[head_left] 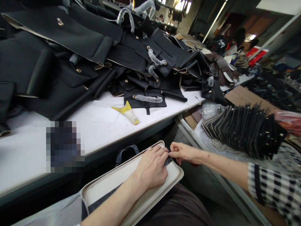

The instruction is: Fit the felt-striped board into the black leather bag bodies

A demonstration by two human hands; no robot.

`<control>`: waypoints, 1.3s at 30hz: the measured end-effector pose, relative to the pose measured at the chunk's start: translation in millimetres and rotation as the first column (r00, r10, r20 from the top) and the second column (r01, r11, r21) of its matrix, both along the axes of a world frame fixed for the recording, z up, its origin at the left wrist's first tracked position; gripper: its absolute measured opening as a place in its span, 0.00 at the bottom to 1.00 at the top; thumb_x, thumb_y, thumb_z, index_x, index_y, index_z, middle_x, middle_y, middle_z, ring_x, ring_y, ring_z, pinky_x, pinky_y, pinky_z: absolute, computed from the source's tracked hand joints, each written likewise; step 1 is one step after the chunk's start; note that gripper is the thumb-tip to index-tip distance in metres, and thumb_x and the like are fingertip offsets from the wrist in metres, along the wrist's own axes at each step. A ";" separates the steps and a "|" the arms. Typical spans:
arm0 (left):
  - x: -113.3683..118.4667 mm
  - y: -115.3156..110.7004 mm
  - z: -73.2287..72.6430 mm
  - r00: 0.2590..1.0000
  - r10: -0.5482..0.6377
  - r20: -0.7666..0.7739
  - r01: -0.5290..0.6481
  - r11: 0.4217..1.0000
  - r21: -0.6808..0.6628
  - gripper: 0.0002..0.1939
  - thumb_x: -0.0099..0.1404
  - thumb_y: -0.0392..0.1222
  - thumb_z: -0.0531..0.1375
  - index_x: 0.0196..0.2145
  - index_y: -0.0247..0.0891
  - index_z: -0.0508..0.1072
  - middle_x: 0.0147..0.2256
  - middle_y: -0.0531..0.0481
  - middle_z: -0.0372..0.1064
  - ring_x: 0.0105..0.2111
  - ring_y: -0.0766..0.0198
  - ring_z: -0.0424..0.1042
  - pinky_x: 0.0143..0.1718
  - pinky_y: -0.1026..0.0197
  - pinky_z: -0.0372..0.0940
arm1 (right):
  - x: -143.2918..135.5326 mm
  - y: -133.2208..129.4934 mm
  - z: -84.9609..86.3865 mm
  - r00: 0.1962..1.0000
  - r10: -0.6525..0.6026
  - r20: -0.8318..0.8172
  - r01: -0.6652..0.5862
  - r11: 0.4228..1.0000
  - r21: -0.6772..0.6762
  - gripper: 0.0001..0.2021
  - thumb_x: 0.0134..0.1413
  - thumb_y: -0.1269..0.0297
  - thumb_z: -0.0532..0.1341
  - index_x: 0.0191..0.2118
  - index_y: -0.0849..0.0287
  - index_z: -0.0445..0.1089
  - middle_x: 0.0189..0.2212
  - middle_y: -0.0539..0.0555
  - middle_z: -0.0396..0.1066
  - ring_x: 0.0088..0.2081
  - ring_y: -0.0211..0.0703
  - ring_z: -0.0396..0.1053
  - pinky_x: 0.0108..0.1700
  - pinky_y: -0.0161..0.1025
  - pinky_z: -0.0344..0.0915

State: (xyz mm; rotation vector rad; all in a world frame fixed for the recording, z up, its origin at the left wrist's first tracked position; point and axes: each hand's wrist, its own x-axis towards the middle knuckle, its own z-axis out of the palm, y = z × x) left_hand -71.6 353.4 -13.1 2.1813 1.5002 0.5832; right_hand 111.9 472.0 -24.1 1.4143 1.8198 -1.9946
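Across my lap lies a half-made bag point(113, 185), its pale inner side up, with raised, piped edges and a black strip point(107, 197) along the middle. My left hand point(152, 166) rests on the pale side near the far end, its fingers bent and close together at the black strip there. At that same end edge, my right hand point(180, 152) is closed in a pinch, right beside the left fingertips. What sits between the right fingers is too small to make out. A plastic-wrapped handle point(128, 150) sticks up behind the bag's far long edge.
A white table point(98, 138) ahead bears a heap of black bag parts point(82, 40) with wrapped handles. Near its edge lies a yellow-and-white cut piece point(128, 113). To the right, a row of dark panels point(242, 128) stands on another table. People work farther back.
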 end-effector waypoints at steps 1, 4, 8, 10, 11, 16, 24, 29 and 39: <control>0.0 -0.1 -0.1 1.000 0.006 0.009 -0.006 1.000 -0.004 0.20 0.57 0.35 0.57 0.48 0.36 0.69 0.51 0.45 0.69 0.52 0.53 0.64 0.57 0.50 0.60 | -1.3 3.3 1.2 0.999 0.030 0.016 -0.030 0.999 -0.024 0.26 0.41 0.45 0.71 0.32 0.58 0.59 0.20 0.42 0.60 0.20 0.33 0.62 0.21 0.31 0.62; -2.3 -2.3 2.1 0.999 -0.002 0.041 0.003 1.000 -0.025 0.18 0.56 0.33 0.56 0.46 0.35 0.70 0.48 0.44 0.69 0.50 0.54 0.65 0.56 0.51 0.61 | -5.0 11.7 1.8 0.992 0.109 0.058 -0.104 0.992 -0.075 0.26 0.40 0.46 0.72 0.31 0.58 0.58 0.19 0.42 0.60 0.20 0.34 0.63 0.22 0.31 0.63; -12.8 -21.0 8.5 0.998 0.009 0.063 -0.006 0.999 -0.041 0.16 0.56 0.31 0.54 0.42 0.37 0.71 0.47 0.45 0.69 0.49 0.55 0.66 0.53 0.53 0.63 | -8.0 18.4 -0.4 0.979 0.175 0.110 -0.162 0.980 -0.115 0.27 0.41 0.45 0.72 0.31 0.58 0.57 0.18 0.42 0.62 0.20 0.34 0.64 0.21 0.31 0.63; -22.3 -41.8 8.1 0.998 0.063 0.019 -0.063 0.997 -0.040 0.17 0.57 0.30 0.52 0.43 0.39 0.72 0.47 0.46 0.69 0.48 0.55 0.66 0.51 0.53 0.65 | -8.8 20.2 -0.6 0.972 0.197 0.131 -0.181 0.975 -0.127 0.27 0.41 0.44 0.71 0.32 0.58 0.57 0.18 0.43 0.63 0.19 0.34 0.64 0.21 0.31 0.63; -28.1 -54.9 5.8 0.995 0.098 -0.019 -0.098 0.995 -0.023 0.19 0.57 0.30 0.51 0.44 0.39 0.72 0.48 0.47 0.70 0.48 0.55 0.67 0.50 0.52 0.66 | -9.2 20.7 -0.4 0.968 0.205 0.142 -0.187 0.974 -0.130 0.27 0.42 0.44 0.71 0.32 0.58 0.57 0.18 0.44 0.63 0.19 0.35 0.64 0.22 0.31 0.63; -55.6 -124.4 -20.3 0.919 0.291 -0.264 -0.231 0.944 0.235 0.24 0.60 0.33 0.54 0.55 0.37 0.68 0.55 0.46 0.69 0.51 0.52 0.68 0.47 0.53 0.68 | -11.2 19.3 2.5 0.963 0.212 0.169 -0.193 0.974 -0.121 0.26 0.44 0.44 0.70 0.32 0.58 0.58 0.19 0.45 0.64 0.20 0.34 0.64 0.23 0.31 0.63; -47.7 -141.5 -25.4 0.854 0.479 -0.201 -0.433 0.871 0.233 0.16 0.68 0.39 0.53 0.52 0.40 0.70 0.55 0.48 0.69 0.52 0.54 0.69 0.50 0.53 0.67 | -3.6 2.0 -0.8 0.990 0.054 0.132 -0.044 0.996 -0.081 0.27 0.45 0.42 0.69 0.34 0.58 0.57 0.23 0.43 0.59 0.22 0.32 0.60 0.24 0.32 0.56; -38.4 -141.9 -20.9 0.833 0.521 -0.187 -0.495 0.852 0.168 0.17 0.69 0.40 0.53 0.55 0.41 0.69 0.57 0.48 0.66 0.55 0.54 0.66 0.54 0.51 0.65 | 5.7 -18.7 -6.8 0.997 -0.034 0.075 0.032 0.999 0.035 0.27 0.49 0.38 0.65 0.34 0.57 0.57 0.25 0.44 0.58 0.24 0.32 0.56 0.26 0.33 0.52; -24.8 -153.7 -7.2 0.691 0.702 -0.171 -0.695 0.710 0.108 0.16 0.69 0.40 0.53 0.53 0.43 0.69 0.55 0.49 0.67 0.56 0.50 0.63 0.56 0.44 0.61 | 19.1 -21.9 -30.6 0.998 0.049 0.045 -0.066 0.765 0.641 0.16 0.58 0.49 0.60 0.40 0.56 0.60 0.30 0.50 0.63 0.33 0.43 0.63 0.37 0.41 0.62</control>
